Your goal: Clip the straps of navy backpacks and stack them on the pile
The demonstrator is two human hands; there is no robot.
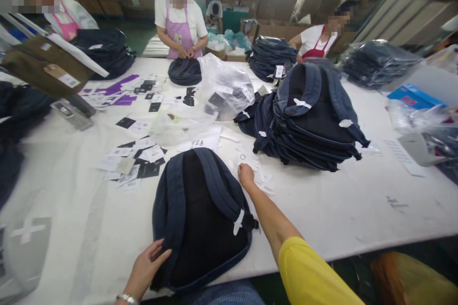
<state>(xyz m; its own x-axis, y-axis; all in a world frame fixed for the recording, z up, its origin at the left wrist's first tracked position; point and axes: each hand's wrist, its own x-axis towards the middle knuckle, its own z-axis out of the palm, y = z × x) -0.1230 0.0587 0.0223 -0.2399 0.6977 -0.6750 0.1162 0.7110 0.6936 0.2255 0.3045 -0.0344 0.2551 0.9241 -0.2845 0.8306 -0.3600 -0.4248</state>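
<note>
One navy backpack [200, 219] lies straps-up on a white table [322, 214] before the wearer, perhaps so both straps stay reachable. The left hand [147, 267], loosely open and gripping nothing, rests against its lower left edge, seemingly steadying it. The right hand [246, 175] has curled fingers among white paper strips [264, 182] just beyond; whether it pinches one cannot be told. One white strip [238, 222] hangs on the right strap. Behind, one backpack pile [315, 128] overlaps too much to count; three aproned co-workers surround the table.
</note>
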